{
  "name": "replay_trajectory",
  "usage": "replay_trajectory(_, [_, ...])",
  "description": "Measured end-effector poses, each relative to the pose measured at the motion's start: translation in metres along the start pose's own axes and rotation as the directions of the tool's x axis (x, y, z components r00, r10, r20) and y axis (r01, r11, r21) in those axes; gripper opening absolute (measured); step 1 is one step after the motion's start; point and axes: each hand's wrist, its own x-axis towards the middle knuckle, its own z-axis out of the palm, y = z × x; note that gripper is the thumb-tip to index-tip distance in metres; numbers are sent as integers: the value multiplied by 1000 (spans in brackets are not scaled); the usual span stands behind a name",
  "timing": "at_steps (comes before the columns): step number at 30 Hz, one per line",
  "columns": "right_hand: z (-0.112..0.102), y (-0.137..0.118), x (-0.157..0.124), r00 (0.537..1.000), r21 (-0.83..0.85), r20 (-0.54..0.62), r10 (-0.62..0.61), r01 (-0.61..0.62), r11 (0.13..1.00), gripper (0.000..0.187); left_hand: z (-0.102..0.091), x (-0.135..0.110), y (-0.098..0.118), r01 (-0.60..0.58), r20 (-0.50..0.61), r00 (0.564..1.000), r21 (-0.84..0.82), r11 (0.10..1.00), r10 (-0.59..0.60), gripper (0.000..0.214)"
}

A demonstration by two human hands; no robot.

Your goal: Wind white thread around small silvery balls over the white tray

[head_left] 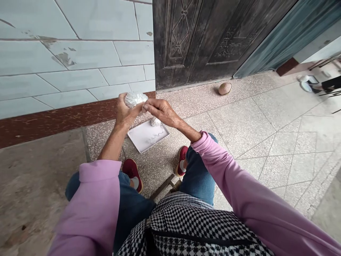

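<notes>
My left hand [125, 112] is wrapped round a white ruffled ball [136, 99] that looks like a paper or fabric flower, held up above the floor. My right hand [161, 111] is closed in a pinch at the ball's near right side, its fingertips close to my left thumb. What lies between those fingertips is too small to make out. Below the hands, a shallow white tray [141, 137] rests on the floor. In it lie a smaller white crumpled ball [156, 122] and a thin white curled strip [157, 134].
A dark carved door [191, 42] stands ahead, beside a pale tiled wall [74, 53]. Near its foot sits a round pinkish-brown object [225, 88]. A blue-green curtain [287, 39] hangs at the right. My red shoes [131, 170] flank the tray's near side.
</notes>
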Motion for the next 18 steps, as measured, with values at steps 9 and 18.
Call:
replay_trajectory(9, [-31,28,21,976,8,-196,-93,96,995,64,15,-36,18,102,342,939,-218,971,-22,95])
replay_trajectory(18, [-33,57,29,988,74,-134,-71,81,994,69,0,-41,32,239,617,779,-132,962,-109,95])
